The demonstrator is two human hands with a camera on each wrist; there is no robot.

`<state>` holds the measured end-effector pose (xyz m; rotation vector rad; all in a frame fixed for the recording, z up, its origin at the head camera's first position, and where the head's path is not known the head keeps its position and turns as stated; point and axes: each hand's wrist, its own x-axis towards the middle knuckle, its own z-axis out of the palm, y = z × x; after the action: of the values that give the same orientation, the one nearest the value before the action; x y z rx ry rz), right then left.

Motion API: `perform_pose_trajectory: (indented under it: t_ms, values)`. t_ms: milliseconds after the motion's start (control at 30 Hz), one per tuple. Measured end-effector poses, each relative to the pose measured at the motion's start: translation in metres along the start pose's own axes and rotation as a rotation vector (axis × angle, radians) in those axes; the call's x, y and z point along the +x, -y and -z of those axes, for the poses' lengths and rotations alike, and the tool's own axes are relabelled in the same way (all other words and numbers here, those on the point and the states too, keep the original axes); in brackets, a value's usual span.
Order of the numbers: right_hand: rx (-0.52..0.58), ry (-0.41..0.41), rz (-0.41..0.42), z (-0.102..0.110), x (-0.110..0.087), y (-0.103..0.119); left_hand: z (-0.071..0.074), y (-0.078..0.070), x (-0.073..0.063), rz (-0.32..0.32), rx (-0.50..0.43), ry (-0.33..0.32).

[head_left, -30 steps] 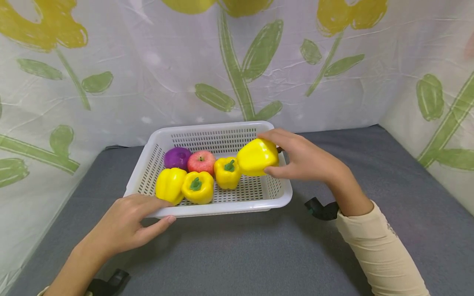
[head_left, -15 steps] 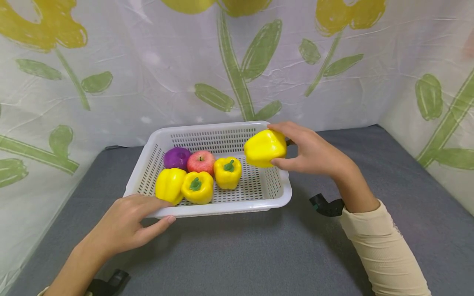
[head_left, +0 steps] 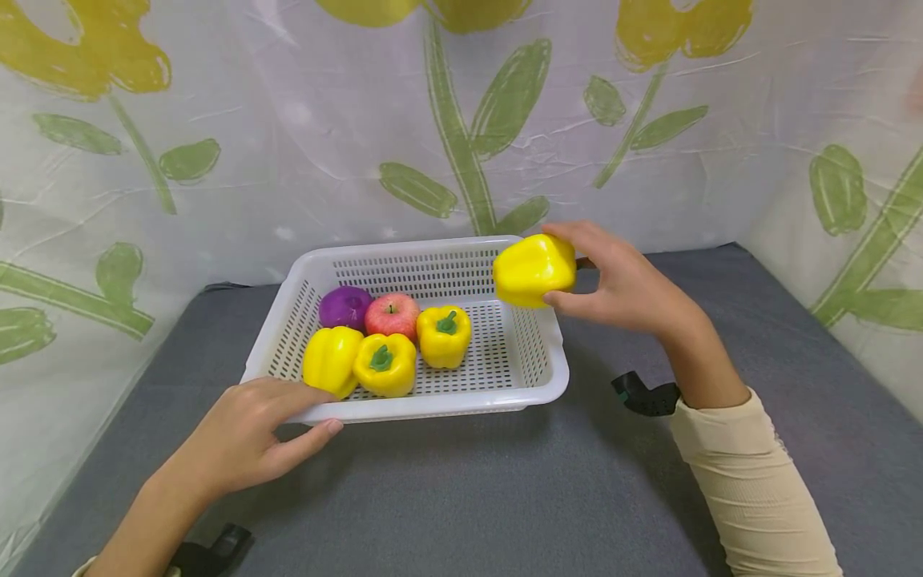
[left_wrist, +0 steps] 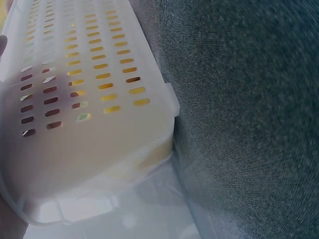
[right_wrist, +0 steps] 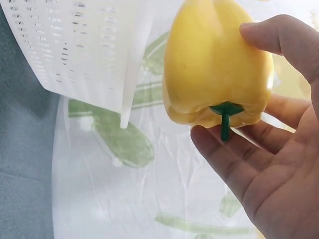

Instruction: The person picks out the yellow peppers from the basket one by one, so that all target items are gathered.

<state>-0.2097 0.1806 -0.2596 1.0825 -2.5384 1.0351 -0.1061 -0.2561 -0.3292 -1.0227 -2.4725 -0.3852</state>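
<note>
A yellow bell pepper (head_left: 534,271) is pinched between the thumb and fingers of my right hand (head_left: 630,292), raised over the right end of a white plastic basket (head_left: 447,407). In the right wrist view, the pepper's green stem (right_wrist: 226,125) points down toward the palm side. My left hand (head_left: 248,433) grips the basket's front left rim, thumb outside and fingers over the edge. Inside the basket are three more yellow peppers, one on its side (head_left: 332,361), one at the front (head_left: 385,375) and one near the middle (head_left: 443,344). A red apple (head_left: 392,317) and a purple round fruit or vegetable (head_left: 344,308) lie behind them.
The basket stands on a dark grey cloth surface (head_left: 461,489). Close behind hangs a white sheet (head_left: 324,160) printed with yellow flowers and green leaves. Slotted basket walls (left_wrist: 89,64) fill much of the left wrist view. Black wrist devices (head_left: 645,397) sit below the hands.
My right hand has lifted the yellow bell pepper up and to the right, away from the pepper in the middle. The left hand and basket have stayed put.
</note>
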Motion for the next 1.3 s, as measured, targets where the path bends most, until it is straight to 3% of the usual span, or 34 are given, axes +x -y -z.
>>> perform_pose_trajectory:
  t_ms: [600,1300]
  values:
    - [0.004,-0.067,-0.14,0.01,-0.004,-0.022,0.0,0.0,0.001,-0.009,0.01,-0.004]
    - [-0.016,-0.112,-0.233,0.016,-0.01,-0.036,0.0,-0.001,0.001,0.018,0.025,0.023]
